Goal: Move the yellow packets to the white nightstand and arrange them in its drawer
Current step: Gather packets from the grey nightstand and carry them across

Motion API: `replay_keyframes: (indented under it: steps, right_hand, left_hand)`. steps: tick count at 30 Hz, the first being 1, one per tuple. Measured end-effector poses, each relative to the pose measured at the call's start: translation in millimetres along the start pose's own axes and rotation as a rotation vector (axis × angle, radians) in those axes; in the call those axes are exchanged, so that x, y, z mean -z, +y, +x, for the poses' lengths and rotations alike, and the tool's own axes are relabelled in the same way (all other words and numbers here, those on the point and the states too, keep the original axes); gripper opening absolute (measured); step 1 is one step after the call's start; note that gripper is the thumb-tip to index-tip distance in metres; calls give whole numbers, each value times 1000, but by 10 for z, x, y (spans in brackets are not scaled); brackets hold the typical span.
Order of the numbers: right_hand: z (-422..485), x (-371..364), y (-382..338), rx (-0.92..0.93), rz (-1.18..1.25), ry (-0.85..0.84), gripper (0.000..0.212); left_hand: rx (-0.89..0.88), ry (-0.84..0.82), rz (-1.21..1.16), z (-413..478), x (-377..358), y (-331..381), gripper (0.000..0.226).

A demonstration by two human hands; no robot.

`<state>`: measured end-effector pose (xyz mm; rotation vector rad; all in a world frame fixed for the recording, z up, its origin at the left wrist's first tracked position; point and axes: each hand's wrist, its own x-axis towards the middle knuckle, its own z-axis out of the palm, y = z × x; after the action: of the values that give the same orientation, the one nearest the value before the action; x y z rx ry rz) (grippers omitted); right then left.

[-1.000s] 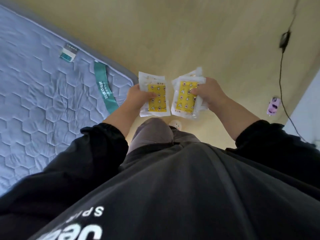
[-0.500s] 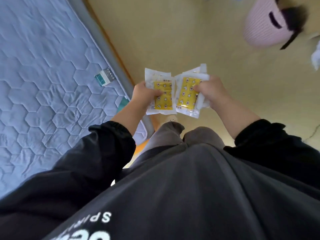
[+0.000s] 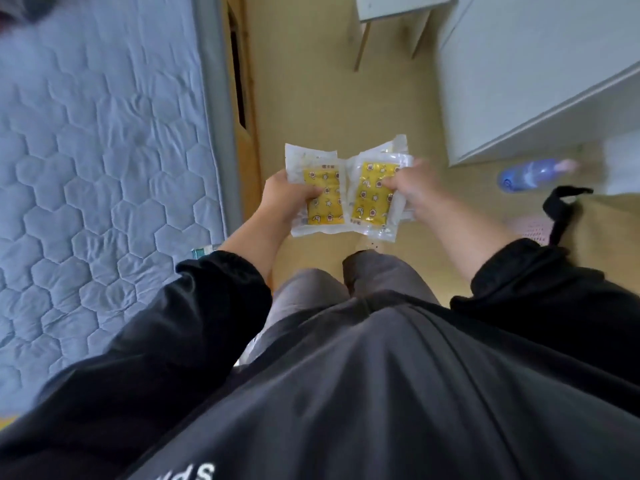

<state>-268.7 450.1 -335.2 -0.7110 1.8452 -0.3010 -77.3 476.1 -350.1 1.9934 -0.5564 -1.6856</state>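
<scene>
The person stood just beside the bed (image 3: 104, 150), on the strip of floor between it and a white cabinet (image 3: 519, 81). Each hand was held out in front of the waist, away from the bed. The left hand (image 3: 287, 199) was closed around one yellow packet (image 3: 323, 197), thumb pressed on its printed face. The right hand (image 3: 412, 188) was closed on a small stack of packets (image 3: 372, 195), fanned a little at the edges. They looked light, soft and crinkly, with a slick film that might slide; pinching across the middle, as here, seemed safer than the thin sealed borders. A white-topped stand (image 3: 391, 8), perhaps the nightstand, stood beyond the far end of the bed.
</scene>
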Motion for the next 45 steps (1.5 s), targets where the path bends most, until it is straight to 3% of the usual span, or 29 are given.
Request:
replay_keyframes:
  steps: [6,13,23,36,39,45]
  right_hand:
    - [621,370,-1249,76,-29,-54,30]
    - [1532,147,-2692,130,-41,-71,27]
    - [2750,-177,-4858,57,26,-30,20]
    - [4693,-85,-7518,47,87,-43,19]
    - [5117,7,-8219,64,67,-48,12]
    - [5858,-25,-9407,95,44,-52,17]
  left_hand:
    - [-34,34,-77,480,-174,1053,25]
    - [-42,37,-119,1511,175,2324,24]
    - [-35,-2,-59,3099,729,4573,27]
    - [-104,33,-16,5037,671,7277,25]
    - [-74,31,-71,5469,627,7922,26]
    - [-55,23,-87,6310,704,8963,28]
